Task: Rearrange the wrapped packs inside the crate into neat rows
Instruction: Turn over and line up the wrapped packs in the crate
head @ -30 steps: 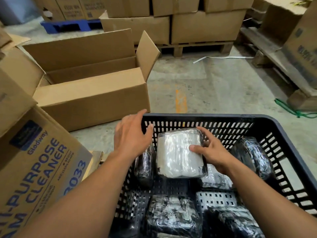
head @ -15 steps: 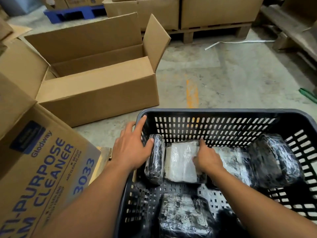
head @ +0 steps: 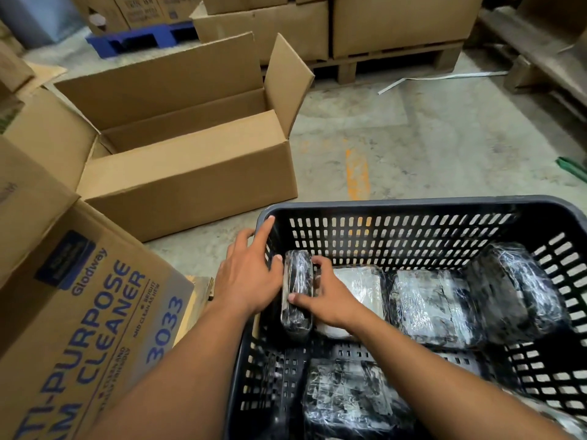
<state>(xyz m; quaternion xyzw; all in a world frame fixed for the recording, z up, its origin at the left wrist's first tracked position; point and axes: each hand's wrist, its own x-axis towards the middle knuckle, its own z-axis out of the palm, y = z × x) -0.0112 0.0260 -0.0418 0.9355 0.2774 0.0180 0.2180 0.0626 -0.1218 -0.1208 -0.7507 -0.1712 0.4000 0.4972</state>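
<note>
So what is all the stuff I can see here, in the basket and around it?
crate: one, black plastic with slotted walls, on the concrete floor.
wrapped packs: at least five visible, in clear film, dark or whitish; four along the far wall, the leftmost pack standing on edge.
open carton: one, brown, beyond the crate to the left.
printed carton: one, brown with blue lettering, near left.
stacked cartons: several, brown, on a wooden pallet at the back.
blue pallet: one, far left.
left hand: on the crate's left rim.
right hand: gripping the leftmost pack.
</note>
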